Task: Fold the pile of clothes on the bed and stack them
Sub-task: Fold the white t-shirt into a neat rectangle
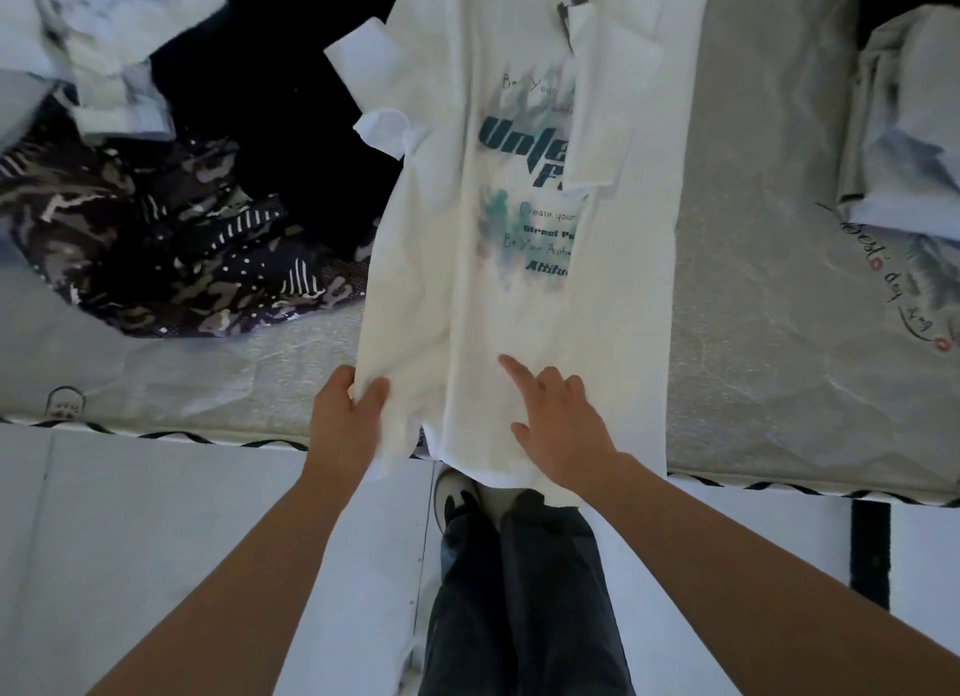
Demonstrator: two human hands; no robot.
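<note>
The left hand (347, 420) pinches the near left edge of the white T-shirt (524, 290) on the bed (753, 332). The right hand (558, 420) presses the shirt, forefinger straight, other fingers loosely curled

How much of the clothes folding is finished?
Partly done. A folded stack already sits at the right of the bed. In hand now: the white printed T-shirt, its right side folded over, the left hand gripping its left edge, the right hand pressing it flat. Left: the patterned dark garment, black garment and pale clothes.

Bare forearms, dark jeans (519, 591), pale sneaker (453, 493)
</note>
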